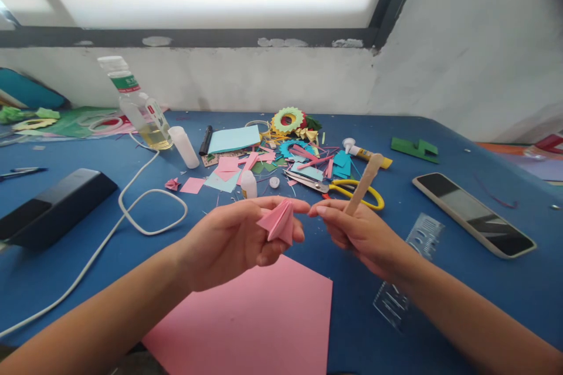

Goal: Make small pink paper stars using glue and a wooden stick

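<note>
A small folded pink paper piece [280, 222] with pointed flaps rests in the fingers of my left hand [233, 231], whose forefinger stretches out to the right. My right hand [356, 225] is closed around a flat wooden craft stick [364, 183] that points up. The fingertips of both hands meet or nearly meet above the table. Beneath my left hand lies a large pink paper sheet [272, 316]. Just beyond the hands stand a small white glue bottle [248, 185] and a loose white cap [274, 182]. Yellow-handled scissors [336, 187] lie behind my right hand.
Paper scraps [246, 167] and paper rings [289, 121] spread across the back. A clear bottle [145, 111] and a white tube [183, 146] stand left. A white cable [127, 211] curls near a black device [57, 205]. At right are a phone [472, 211] and a clear stencil ruler [424, 234].
</note>
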The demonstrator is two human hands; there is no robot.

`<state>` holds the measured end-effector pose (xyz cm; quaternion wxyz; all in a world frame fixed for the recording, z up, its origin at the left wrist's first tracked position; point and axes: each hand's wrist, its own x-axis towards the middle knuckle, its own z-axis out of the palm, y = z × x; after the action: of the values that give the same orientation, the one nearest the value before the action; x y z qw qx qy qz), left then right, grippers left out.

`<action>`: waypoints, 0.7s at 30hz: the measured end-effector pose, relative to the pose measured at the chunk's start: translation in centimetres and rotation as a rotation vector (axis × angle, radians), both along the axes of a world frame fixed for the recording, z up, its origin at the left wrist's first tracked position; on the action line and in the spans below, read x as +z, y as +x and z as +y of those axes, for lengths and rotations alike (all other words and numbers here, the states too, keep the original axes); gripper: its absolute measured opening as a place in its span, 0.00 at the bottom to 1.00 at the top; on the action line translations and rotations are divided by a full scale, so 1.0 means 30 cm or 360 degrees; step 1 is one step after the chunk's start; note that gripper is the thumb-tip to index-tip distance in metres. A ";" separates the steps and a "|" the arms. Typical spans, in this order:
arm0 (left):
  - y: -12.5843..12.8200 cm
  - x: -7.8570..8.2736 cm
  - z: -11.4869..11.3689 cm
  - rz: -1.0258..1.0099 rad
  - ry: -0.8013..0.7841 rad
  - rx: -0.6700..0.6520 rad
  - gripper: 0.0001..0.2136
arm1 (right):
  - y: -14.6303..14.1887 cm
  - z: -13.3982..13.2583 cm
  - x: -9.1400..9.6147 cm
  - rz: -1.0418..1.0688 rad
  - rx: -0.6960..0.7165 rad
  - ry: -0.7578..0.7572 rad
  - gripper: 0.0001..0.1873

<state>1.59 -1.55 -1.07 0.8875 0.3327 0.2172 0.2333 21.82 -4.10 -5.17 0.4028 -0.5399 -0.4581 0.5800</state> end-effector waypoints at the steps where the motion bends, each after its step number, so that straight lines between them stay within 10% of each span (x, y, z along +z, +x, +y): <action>1: -0.001 0.001 0.000 -0.0003 -0.0017 0.0002 0.11 | 0.001 0.000 -0.001 -0.0026 0.0014 0.0003 0.15; 11: 0.001 -0.008 0.001 0.0044 0.0167 0.0031 0.10 | -0.002 -0.002 0.012 -0.0194 0.0055 0.0041 0.09; 21: -0.003 -0.011 -0.056 0.0707 0.1379 0.0416 0.10 | 0.006 -0.005 -0.008 -0.0065 -0.0044 0.0076 0.18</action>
<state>1.52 -3.24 -1.40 0.5635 0.6822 0.3240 0.3347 22.01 -4.25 -5.41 0.4141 -0.5480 -0.4724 0.5523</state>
